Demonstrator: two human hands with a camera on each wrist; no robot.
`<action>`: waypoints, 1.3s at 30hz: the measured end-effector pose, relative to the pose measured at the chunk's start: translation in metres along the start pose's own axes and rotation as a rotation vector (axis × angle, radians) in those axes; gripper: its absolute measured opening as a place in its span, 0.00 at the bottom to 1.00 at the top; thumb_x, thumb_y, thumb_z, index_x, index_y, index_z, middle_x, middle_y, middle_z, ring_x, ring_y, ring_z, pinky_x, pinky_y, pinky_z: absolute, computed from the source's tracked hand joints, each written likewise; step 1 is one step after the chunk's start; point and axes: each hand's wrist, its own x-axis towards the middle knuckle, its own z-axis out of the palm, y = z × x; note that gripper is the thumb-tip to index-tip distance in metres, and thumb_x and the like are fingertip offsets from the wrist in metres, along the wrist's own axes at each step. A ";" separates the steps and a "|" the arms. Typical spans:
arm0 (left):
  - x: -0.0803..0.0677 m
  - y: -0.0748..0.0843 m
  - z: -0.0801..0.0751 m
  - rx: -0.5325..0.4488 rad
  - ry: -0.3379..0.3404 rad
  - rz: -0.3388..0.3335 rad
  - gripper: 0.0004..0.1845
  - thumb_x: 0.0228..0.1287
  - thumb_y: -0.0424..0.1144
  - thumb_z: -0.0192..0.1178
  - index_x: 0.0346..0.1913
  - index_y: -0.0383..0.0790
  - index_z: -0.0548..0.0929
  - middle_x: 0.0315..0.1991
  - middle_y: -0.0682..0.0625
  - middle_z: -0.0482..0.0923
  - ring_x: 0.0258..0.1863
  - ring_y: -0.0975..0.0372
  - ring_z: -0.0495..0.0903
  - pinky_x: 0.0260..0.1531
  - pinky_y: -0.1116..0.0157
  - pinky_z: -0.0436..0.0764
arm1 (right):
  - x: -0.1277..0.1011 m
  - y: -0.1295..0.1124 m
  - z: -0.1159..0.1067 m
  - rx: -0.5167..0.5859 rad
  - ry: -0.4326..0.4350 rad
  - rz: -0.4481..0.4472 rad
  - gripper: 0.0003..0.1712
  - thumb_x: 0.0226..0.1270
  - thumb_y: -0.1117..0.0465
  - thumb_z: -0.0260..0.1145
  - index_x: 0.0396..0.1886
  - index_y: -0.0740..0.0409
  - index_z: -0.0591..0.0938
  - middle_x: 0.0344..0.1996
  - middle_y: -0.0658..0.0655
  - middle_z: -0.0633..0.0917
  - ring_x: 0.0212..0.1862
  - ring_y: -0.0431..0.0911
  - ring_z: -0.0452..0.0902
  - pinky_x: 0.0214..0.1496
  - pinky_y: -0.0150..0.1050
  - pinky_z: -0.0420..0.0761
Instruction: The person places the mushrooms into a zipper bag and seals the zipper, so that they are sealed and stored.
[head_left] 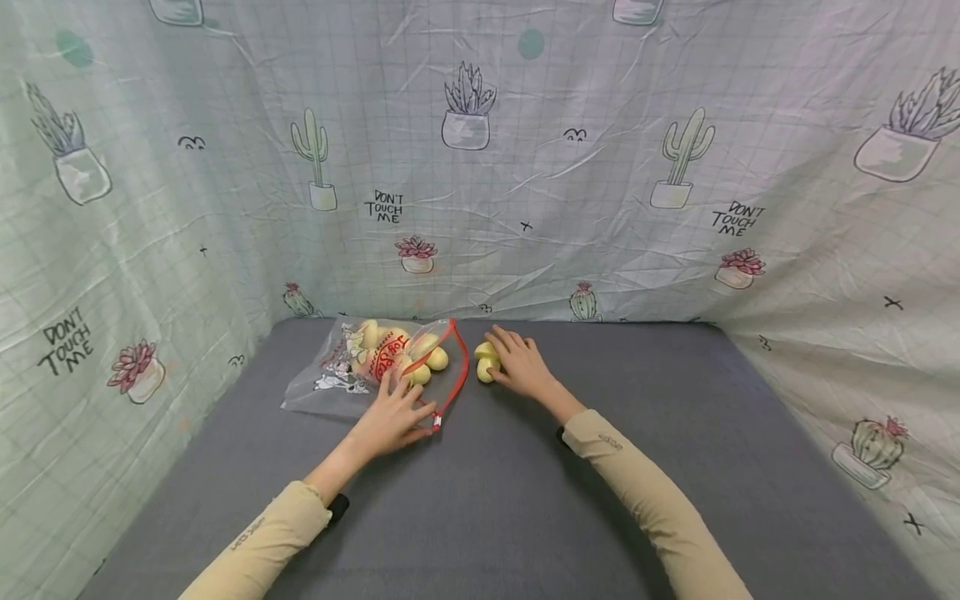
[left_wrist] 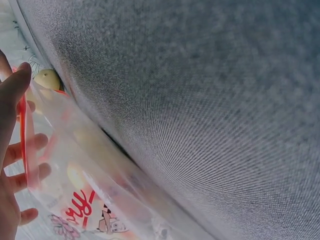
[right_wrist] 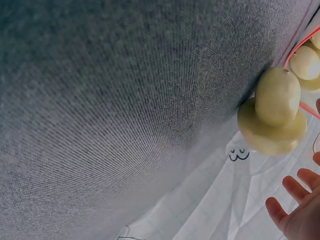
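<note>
My left hand (head_left: 392, 421) rests on the near edge of a clear zip bag (head_left: 318, 385) with red print and a red zip. Its fingers are spread, with the thumb by the zip slider (head_left: 437, 422). In the left wrist view the fingertips (left_wrist: 40, 141) overlap the bag's mouth. Several pale-yellow, round-ended things (head_left: 437, 359) lie inside. Right of the mouth, a pale-yellow mushroom-shaped thing (head_left: 485, 369) sits on the table. My right hand (head_left: 525, 367) is beside it with fingers spread; in the right wrist view they show a gap from it (right_wrist: 278, 97).
A grey cloth-covered table (head_left: 495, 500) lies under everything. Behind and at both sides hangs a pale curtain (head_left: 480, 217) printed with cacti and words. The bag's red zip edge (head_left: 462, 367) bows toward the mushroom-shaped thing.
</note>
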 end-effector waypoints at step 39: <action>0.007 0.000 0.003 -0.009 0.058 0.098 0.18 0.47 0.53 0.64 0.43 0.53 0.81 0.34 0.48 0.72 0.39 0.53 0.71 0.47 0.54 0.69 | 0.006 0.003 0.014 -0.141 -0.149 -0.094 0.38 0.48 0.57 0.70 0.60 0.52 0.65 0.58 0.56 0.66 0.49 0.55 0.65 0.42 0.46 0.72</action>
